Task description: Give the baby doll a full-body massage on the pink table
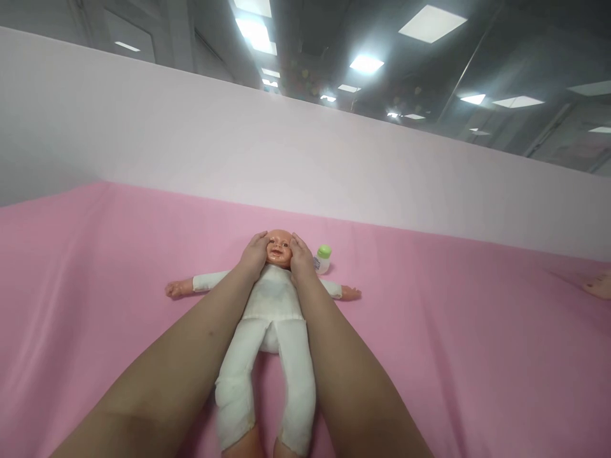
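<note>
A baby doll with a hard plastic head and a white cloth body lies face up on a pink sheet, its arms spread sideways. My left hand cups the left side of its head, fingers close together and stretched up along the cheek. On the opposite side, my right hand cups the head in the same way. The doll's face shows between my hands, while its ears are hidden under them. Just right of my right hand stands a small clear bottle with a green cap, partly covered by that hand.
The pink sheet has soft folds and reaches a white panel behind the doll. Part of another doll's head shows at the right edge. Ceiling lights shine above the panel.
</note>
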Demonstrator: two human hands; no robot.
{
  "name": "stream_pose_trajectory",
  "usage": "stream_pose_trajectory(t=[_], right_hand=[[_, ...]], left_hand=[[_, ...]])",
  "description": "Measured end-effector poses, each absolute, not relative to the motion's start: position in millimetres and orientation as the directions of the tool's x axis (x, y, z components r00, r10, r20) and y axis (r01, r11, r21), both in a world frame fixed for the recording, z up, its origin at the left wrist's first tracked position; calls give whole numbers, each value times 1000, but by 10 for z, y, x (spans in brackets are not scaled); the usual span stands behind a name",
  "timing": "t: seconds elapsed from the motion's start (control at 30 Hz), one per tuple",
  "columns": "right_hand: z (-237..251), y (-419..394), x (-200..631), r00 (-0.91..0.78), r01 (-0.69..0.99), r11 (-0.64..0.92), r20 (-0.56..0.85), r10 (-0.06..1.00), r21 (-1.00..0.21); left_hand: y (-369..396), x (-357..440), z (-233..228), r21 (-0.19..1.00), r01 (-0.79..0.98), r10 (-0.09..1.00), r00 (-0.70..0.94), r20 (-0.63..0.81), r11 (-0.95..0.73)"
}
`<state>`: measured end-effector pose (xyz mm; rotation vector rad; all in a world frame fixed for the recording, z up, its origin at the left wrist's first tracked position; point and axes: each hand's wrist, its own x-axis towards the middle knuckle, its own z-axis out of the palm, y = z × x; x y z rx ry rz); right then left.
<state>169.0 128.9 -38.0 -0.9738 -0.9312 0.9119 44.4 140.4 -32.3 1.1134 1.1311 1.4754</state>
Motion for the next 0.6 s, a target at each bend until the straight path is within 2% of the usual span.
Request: stream_pose_trajectory(t=[0.13, 0.23, 0.4, 0.6], right_hand=[[-447, 1308, 1723, 261, -327, 272, 190, 946, -905], [-436, 1298, 1727, 234, -371, 255, 176, 956, -893], [-335, 1233, 1707, 202, -259, 234, 184, 962, -937], [-312, 1270, 1691, 293, -60, 189, 164, 942, -980]], left_hand=[[1331, 434, -269, 967, -238, 992, -107, 68, -92], [1317, 436, -258, 965, -244, 992, -101, 69, -92], [1349, 434, -290, 982, -162, 990, -115, 77, -95], [1425, 433, -350, 992, -80, 985, -151, 84, -96]])
